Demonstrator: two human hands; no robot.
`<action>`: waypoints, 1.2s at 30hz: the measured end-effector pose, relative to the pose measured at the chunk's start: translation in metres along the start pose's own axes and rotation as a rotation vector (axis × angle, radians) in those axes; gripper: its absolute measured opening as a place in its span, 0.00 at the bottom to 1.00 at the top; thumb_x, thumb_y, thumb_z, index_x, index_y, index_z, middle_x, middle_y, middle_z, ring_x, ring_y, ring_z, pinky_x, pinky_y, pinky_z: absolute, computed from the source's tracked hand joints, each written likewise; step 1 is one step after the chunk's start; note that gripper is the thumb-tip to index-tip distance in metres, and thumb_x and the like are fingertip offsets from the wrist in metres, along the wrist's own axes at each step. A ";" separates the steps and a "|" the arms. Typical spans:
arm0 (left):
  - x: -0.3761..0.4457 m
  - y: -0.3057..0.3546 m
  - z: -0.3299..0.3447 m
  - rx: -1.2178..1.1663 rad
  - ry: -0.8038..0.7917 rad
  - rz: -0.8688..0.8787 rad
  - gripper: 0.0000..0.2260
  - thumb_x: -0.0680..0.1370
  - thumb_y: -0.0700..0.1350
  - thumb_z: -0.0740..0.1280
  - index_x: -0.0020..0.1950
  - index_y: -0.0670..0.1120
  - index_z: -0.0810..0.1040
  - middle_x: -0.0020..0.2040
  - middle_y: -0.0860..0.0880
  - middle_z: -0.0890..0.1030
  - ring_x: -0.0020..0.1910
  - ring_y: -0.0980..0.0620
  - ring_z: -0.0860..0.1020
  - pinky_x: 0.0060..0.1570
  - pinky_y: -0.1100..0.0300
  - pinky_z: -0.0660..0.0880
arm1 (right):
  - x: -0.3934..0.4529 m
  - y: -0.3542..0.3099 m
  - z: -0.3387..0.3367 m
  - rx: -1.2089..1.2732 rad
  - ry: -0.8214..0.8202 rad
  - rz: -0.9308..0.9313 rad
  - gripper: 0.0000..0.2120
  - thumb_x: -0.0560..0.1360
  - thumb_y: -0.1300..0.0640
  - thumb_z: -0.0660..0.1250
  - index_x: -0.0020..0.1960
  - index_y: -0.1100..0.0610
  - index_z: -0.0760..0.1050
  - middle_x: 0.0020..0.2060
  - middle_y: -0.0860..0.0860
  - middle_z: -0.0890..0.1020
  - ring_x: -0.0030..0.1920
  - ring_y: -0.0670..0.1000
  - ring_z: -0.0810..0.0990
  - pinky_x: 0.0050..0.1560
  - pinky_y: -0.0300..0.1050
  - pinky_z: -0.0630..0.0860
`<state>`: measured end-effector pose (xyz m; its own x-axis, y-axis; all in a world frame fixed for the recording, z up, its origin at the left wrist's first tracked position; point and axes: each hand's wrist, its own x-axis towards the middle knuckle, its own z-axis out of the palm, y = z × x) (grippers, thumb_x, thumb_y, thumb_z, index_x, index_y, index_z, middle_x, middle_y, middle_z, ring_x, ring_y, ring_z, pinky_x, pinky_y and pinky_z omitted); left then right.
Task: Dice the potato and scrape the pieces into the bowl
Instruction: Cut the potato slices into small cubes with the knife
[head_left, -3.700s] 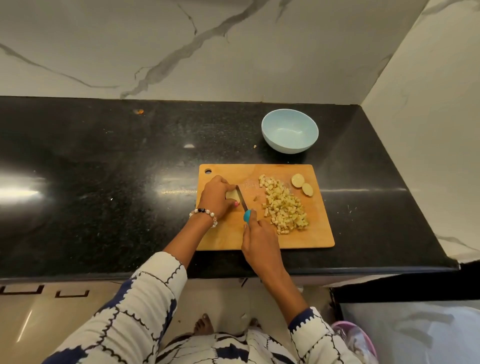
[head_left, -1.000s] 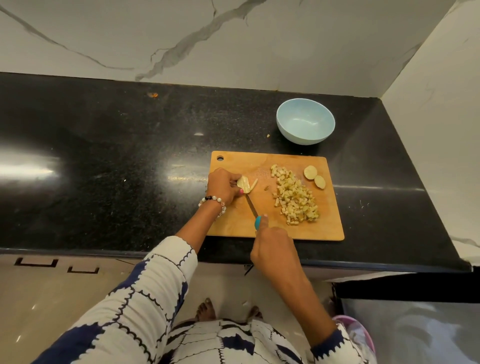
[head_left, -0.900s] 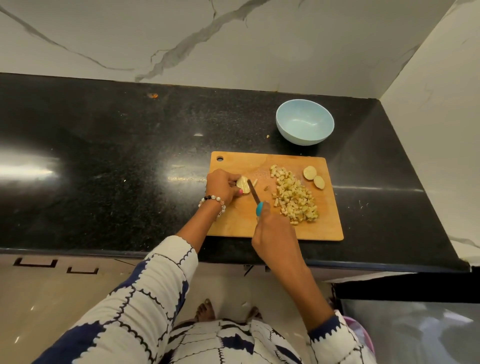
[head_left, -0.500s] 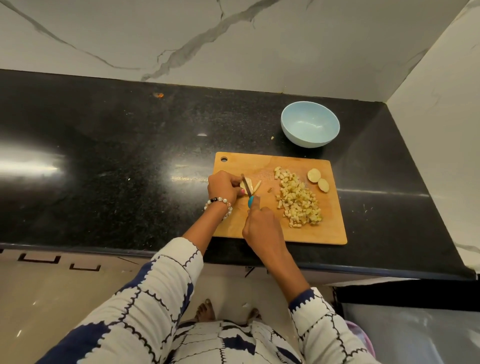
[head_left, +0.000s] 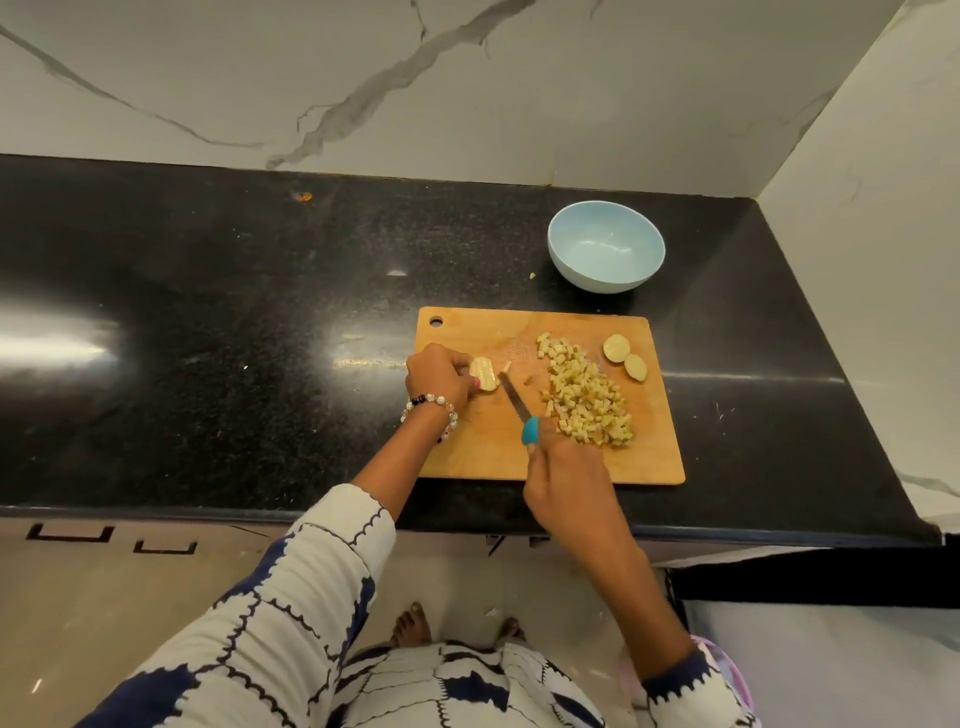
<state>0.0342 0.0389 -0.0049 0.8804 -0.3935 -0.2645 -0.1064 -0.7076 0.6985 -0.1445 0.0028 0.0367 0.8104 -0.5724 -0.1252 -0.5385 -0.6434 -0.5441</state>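
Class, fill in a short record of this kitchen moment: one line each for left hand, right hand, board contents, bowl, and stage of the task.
left hand: holds the uncut potato piece on the cutting board
right hand: grips the knife
board contents: diced pile, two round slices
bowl: empty, beyond the board
stage: dicing unfinished, nothing scraped in yet

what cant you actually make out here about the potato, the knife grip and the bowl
Head view only:
- Potato piece: its left part is hidden under the left hand, so how much is left uncut is unclear.
- Knife: most of the teal handle is covered by the right hand, so finger placement is hidden.
- Light blue bowl: looks empty, but its near inner wall is hidden by the rim.
- Diced potato pile: pieces too small to count.
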 end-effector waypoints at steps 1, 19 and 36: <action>-0.001 0.002 0.002 0.007 0.001 -0.008 0.05 0.70 0.45 0.74 0.39 0.45 0.81 0.42 0.44 0.81 0.44 0.49 0.77 0.49 0.56 0.75 | 0.002 0.005 -0.005 0.025 0.035 0.012 0.21 0.80 0.59 0.54 0.72 0.63 0.63 0.42 0.58 0.80 0.41 0.57 0.79 0.35 0.47 0.70; 0.001 0.006 0.033 0.127 0.080 0.072 0.29 0.71 0.55 0.72 0.67 0.44 0.72 0.62 0.43 0.75 0.61 0.44 0.72 0.58 0.53 0.70 | 0.019 0.016 0.007 -0.127 0.035 -0.014 0.24 0.80 0.58 0.53 0.75 0.61 0.58 0.39 0.54 0.79 0.38 0.52 0.77 0.35 0.44 0.65; 0.027 0.006 0.006 0.386 -0.179 0.419 0.26 0.70 0.44 0.74 0.67 0.48 0.73 0.60 0.47 0.76 0.58 0.47 0.74 0.59 0.58 0.71 | 0.016 0.021 0.018 0.071 0.160 -0.071 0.21 0.80 0.57 0.57 0.72 0.63 0.63 0.38 0.56 0.80 0.37 0.53 0.78 0.36 0.47 0.73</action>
<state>0.0547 0.0205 -0.0120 0.6394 -0.7540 -0.1502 -0.6173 -0.6200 0.4843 -0.1387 -0.0110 0.0082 0.7956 -0.6041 0.0460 -0.4591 -0.6508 -0.6048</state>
